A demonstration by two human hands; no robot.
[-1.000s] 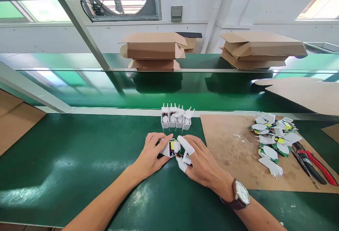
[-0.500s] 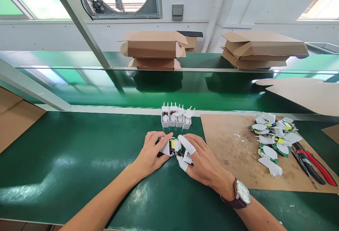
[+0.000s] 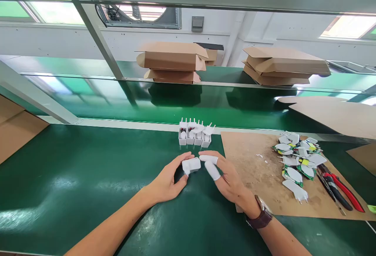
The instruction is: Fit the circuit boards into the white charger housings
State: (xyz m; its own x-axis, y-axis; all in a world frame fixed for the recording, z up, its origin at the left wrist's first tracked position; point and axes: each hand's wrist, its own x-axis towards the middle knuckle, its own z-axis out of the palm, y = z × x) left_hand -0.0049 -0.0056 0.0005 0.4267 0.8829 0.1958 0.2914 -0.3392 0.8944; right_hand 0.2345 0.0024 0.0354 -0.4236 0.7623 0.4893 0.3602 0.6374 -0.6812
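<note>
My left hand (image 3: 169,179) grips a small white power adapter (image 3: 191,165) between fingers and thumb, over the green bench top. Its smooth white casing faces up; the circuit parts are out of sight. Just right of it is my right hand (image 3: 227,175), white covers on thumb and index finger. Those fingers are a little apart, with nothing seen between them; whether a fingertip touches the adapter I cannot tell. Beyond both hands stands a row of several white adapter casings (image 3: 194,136), open in front with plug pins pointing up.
On a brown cardboard sheet (image 3: 249,181) at right lie a pile of white plug pieces with circuit boards (image 3: 296,162), red-and-black pliers (image 3: 337,189) and tweezers (image 3: 330,187). Cardboard boxes (image 3: 173,60) stand on the ledge behind. A metal post (image 3: 38,95) slants down at left.
The adapter's exposed circuit parts no longer show; its white casing now faces up in my left hand. My right fingers have come off it and moved slightly right. The view has tilted upward.
</note>
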